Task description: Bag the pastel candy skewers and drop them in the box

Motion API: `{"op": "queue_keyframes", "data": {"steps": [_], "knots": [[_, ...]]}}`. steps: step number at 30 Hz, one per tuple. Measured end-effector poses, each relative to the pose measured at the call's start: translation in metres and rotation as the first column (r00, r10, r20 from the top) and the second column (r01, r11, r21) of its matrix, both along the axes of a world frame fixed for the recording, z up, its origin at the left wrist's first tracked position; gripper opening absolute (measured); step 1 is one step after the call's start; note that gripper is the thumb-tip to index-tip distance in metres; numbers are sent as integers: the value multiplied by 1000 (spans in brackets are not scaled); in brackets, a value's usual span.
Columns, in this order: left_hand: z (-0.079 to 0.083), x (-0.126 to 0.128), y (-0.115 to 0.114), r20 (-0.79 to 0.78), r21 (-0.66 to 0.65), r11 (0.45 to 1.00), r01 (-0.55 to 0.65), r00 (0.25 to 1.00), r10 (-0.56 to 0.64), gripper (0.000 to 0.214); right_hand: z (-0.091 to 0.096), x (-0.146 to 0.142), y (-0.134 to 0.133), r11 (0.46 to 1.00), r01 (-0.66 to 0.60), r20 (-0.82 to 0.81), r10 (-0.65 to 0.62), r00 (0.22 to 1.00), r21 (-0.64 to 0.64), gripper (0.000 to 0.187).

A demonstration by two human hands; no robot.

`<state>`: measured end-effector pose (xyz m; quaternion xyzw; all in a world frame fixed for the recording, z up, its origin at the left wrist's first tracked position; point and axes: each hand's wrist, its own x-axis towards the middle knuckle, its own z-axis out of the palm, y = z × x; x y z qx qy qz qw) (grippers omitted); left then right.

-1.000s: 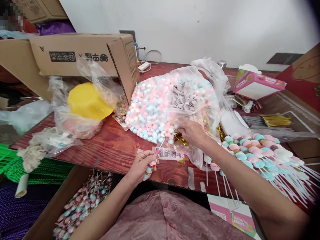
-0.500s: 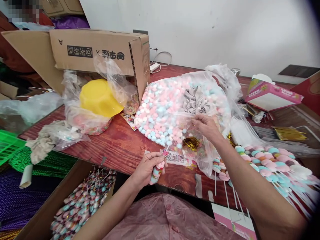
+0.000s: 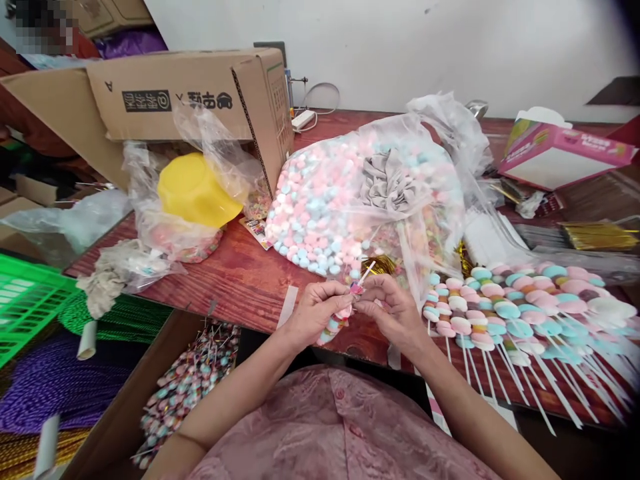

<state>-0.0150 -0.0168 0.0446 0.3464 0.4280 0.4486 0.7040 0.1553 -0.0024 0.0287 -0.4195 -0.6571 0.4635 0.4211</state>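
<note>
Just above the table's front edge, my left hand [image 3: 320,312] is closed around a wrapped marshmallow stick [image 3: 334,325], pink, blue and white in a clear printed wrapper. Its white stick [image 3: 369,269] points up and away from me. Fingers of my right hand [image 3: 393,308] pinch at the wrapper's gathered neck, touching the left fingertips; the gold twist tie there is mostly hidden. Behind the hands lies a bunch of gold twist ties [image 3: 379,264]. Beyond it rests a large clear bag of pastel marshmallows [image 3: 315,200] with a grey scrunched cloth [image 3: 387,180] on top.
Many unwrapped marshmallow sticks [image 3: 525,313] lie at the right. A cardboard box [image 3: 190,100] and a yellow bowl [image 3: 195,190] stand at the left back. Below the left table edge, a carton holds finished sticks [image 3: 190,387], beside a green crate [image 3: 35,300].
My right hand has come down and towards me from the bag to the wrapper's neck. My left hand has moved slightly right and up with the marshmallow stick. The view has shifted.
</note>
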Motion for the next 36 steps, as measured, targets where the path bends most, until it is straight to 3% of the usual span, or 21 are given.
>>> {"op": "queue_keyframes", "data": {"steps": [5,8,12,16,20,25,27,31,33,36], "knots": [[-5,5,-6,17,-80,993,83,997,-82,35,-10,13,-15,998,50,-123,-55,991,-46,22],[-8,8,-7,49,-108,992,71,997,-66,35,-16,23,-23,1000,15,-66,-17,998,-21,12],[-15,11,-7,64,-109,992,62,996,-55,34,-19,34,-32,995,8,124,-20,992,97,11],[-18,13,-8,59,-108,992,57,997,-51,30,-9,43,-38,969,1,270,-70,960,248,16],[-17,16,-8,59,-109,993,-38,997,44,32,7,43,-40,907,117,210,-217,953,404,12],[-17,23,-14,45,-114,990,-82,995,88,23,7,14,-33,854,66,183,-185,965,516,24],[-19,22,-17,31,-112,987,-113,993,117,18,0,3,-29,890,51,154,-134,979,453,28],[-28,14,-23,-25,-71,995,-73,997,71,14,-13,-3,-24,993,-15,29,12,1000,116,24],[-33,11,-25,-34,-54,996,-66,997,64,14,-17,-3,-24,1000,-20,-29,19,999,-22,22],[-37,10,-27,-44,-40,995,-91,995,89,16,-19,-3,-25,991,23,-66,-32,997,-132,20]]}}
